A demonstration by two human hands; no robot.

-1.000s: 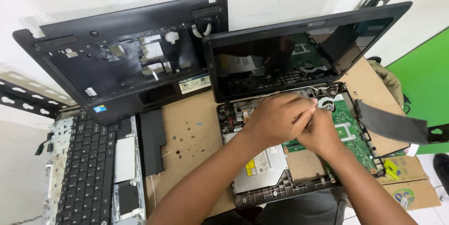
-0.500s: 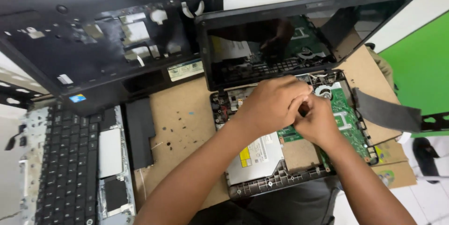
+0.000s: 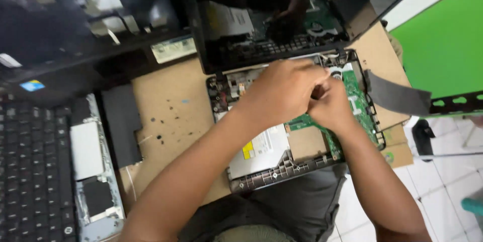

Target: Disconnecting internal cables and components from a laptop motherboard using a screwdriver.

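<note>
Your view has drifted closer; your left hand (image 3: 284, 91) and right hand (image 3: 329, 106) press together, fingers curled, over one opened laptop (image 3: 282, 136); whether they grip anything, I cannot tell. One yellow label (image 3: 248, 150) sits on its silver drive.

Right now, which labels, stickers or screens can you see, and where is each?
Laptop screen: upright behind both hands, dark, glossy, black-framed.
Yellow-and-white label: on the silver optical drive, under the left forearm.
Pale rectangular label: on the black case shell, upper left.
Small blue sticker: far left, same shell.
</note>
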